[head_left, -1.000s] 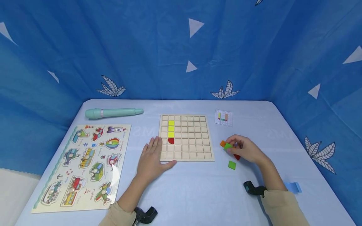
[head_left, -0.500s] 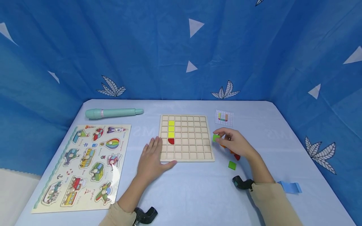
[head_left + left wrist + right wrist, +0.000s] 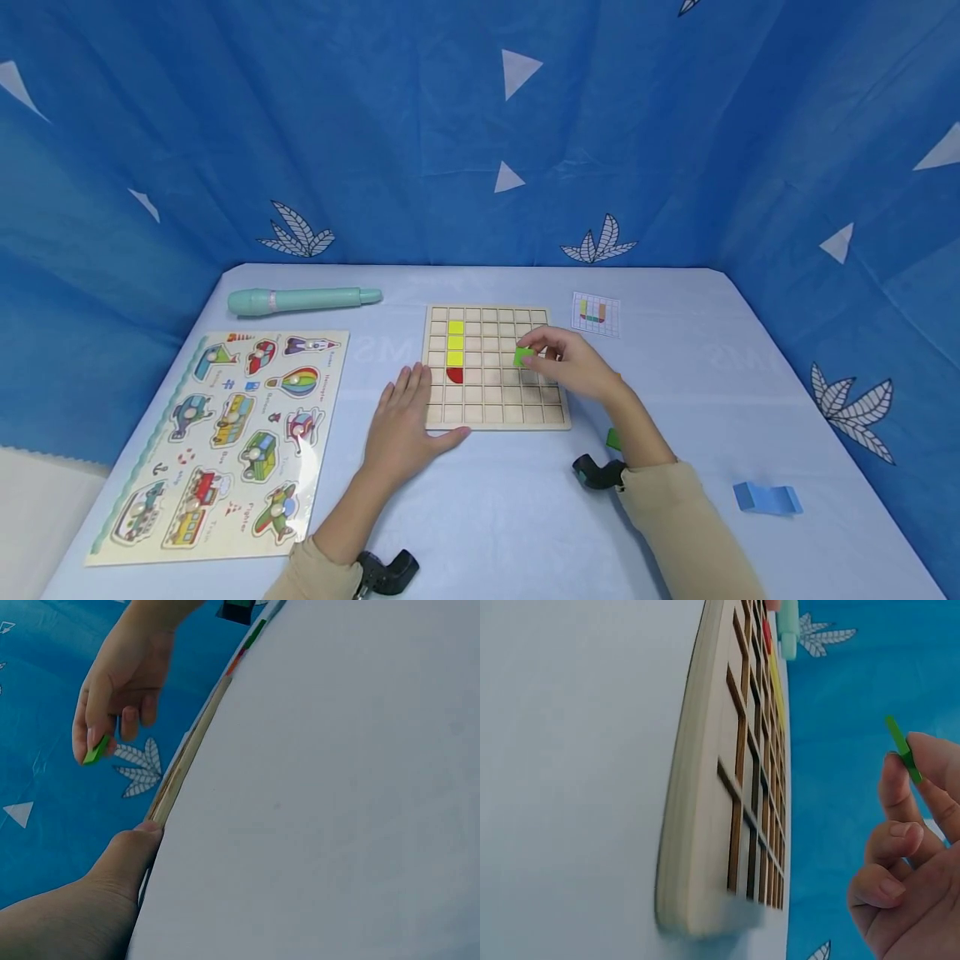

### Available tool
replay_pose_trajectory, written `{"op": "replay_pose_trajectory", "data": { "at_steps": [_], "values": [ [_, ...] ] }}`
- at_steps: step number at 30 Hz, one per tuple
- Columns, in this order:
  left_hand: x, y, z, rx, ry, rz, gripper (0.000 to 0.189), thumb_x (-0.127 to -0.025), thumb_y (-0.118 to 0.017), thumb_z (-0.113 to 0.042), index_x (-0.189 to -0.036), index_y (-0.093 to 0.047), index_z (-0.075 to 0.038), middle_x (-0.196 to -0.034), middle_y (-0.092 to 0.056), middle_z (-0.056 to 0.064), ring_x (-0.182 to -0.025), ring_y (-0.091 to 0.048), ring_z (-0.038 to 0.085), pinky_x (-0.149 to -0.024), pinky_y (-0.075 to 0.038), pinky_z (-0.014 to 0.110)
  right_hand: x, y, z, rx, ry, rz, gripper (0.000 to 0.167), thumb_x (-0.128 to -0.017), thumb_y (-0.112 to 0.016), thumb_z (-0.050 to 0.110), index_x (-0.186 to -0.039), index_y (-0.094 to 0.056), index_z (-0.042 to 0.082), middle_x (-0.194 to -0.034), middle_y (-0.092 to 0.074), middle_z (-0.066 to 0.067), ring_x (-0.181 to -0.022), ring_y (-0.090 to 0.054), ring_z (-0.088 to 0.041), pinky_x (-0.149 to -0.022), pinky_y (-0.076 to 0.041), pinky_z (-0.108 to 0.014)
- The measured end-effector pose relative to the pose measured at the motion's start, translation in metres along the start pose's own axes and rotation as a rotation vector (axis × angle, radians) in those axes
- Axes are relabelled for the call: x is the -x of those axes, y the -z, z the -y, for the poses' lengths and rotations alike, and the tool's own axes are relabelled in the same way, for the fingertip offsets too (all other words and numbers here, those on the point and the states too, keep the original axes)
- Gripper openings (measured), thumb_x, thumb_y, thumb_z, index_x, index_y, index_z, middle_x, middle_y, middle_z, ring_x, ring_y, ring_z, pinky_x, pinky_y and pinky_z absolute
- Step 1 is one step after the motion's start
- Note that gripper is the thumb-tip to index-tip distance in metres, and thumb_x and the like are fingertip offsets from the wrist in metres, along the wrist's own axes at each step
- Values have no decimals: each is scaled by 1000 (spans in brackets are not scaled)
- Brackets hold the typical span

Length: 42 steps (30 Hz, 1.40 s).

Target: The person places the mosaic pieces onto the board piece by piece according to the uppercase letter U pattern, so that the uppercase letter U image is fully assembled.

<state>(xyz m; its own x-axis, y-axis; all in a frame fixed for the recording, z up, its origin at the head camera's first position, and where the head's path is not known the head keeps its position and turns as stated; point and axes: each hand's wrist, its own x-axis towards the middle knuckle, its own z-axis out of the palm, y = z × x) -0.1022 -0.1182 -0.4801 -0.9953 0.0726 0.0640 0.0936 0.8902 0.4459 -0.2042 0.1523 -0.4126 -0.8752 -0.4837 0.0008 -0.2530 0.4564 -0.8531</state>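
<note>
My right hand (image 3: pixel 573 363) pinches a green square tile (image 3: pixel 522 357) between thumb and fingers, above the right part of the wooden grid board (image 3: pixel 492 402). The right wrist view shows that green tile (image 3: pixel 903 750) held edge-on, apart from the board. My left hand (image 3: pixel 399 427) rests with straight fingers along the board's left edge, its thumb at the front left corner. On the board, yellow square tiles (image 3: pixel 455 342) stand in one column, with a red quarter-round tile (image 3: pixel 454 375) directly below them. Another green tile (image 3: pixel 613 439) lies on the table, partly covered by my right forearm.
A small printed pattern card (image 3: pixel 596 314) lies behind the board to the right. At the left are a picture peg puzzle (image 3: pixel 217 450) and a mint-green microphone-like stick (image 3: pixel 303 301). A blue bent piece (image 3: pixel 768 498) sits at the right. Blue cloth (image 3: pixel 480 133) surrounds the table.
My right hand has picked the green tile from the loose tiles at the right and carried it left over the board. The left hand has stayed in place.
</note>
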Motion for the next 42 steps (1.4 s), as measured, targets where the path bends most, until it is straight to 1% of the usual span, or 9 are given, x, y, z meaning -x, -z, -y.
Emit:
{"op": "replay_pose_trajectory", "data": {
  "at_steps": [4, 8, 16, 27, 35, 42],
  "values": [
    [0, 0, 0, -1, 5, 4, 118, -76, -65, -76, -157, -23, -1, -165, -20, 14, -155, -14, 31, -125, -13, 51, -8, -11, 4, -16, 8, 11, 24, -94, -69, 23, -117, -70, 15, -105, -65, -7, -79, -53, -25, -65, -43, -26],
    [0, 0, 1, -6, 5, 6, 119, -76, -64, -78, -157, -23, -2, -165, -19, 13, -155, -14, 30, -126, -13, 51, -15, -21, 8, -4, 7, 24, 22, -94, -69, 24, -115, -70, 19, -103, -65, -3, -79, -54, -23, -66, -46, -28],
    [-1, -1, 0, -15, 7, 12, 119, -76, -62, -79, -157, -21, -2, -165, -18, 13, -155, -13, 30, -126, -13, 50, -24, -33, 11, -6, 12, 37, 20, -94, -68, 23, -114, -70, 21, -104, -67, 0, -83, -56, -23, -73, -49, -31],
    [-1, 0, 0, -21, 3, 9, 118, -76, -65, -76, -157, -23, -1, -165, -20, 14, -155, -14, 31, -126, -13, 51, -33, -42, 12, -7, 3, 41, 19, -93, -70, 26, -112, -70, 22, -99, -67, 0, -81, -55, -23, -70, -47, -31],
    [0, 0, 1, -24, 3, 11, 118, -76, -63, -78, -157, -22, -2, -165, -19, 13, -155, -14, 30, -126, -13, 50, -39, -52, 5, 13, -30, 64, 16, -92, -71, 25, -108, -69, 25, -95, -65, 0, -72, -52, -20, -62, -45, -28],
    [-1, 0, 0, -24, -6, -2, 117, -76, -64, -76, -156, -24, -1, -164, -21, 15, -155, -16, 32, -125, -14, 52, -39, -58, 2, 51, -44, 63, 15, -92, -71, 24, -107, -69, 25, -93, -65, 2, -74, -53, -19, -65, -45, -29]
  ]
}}
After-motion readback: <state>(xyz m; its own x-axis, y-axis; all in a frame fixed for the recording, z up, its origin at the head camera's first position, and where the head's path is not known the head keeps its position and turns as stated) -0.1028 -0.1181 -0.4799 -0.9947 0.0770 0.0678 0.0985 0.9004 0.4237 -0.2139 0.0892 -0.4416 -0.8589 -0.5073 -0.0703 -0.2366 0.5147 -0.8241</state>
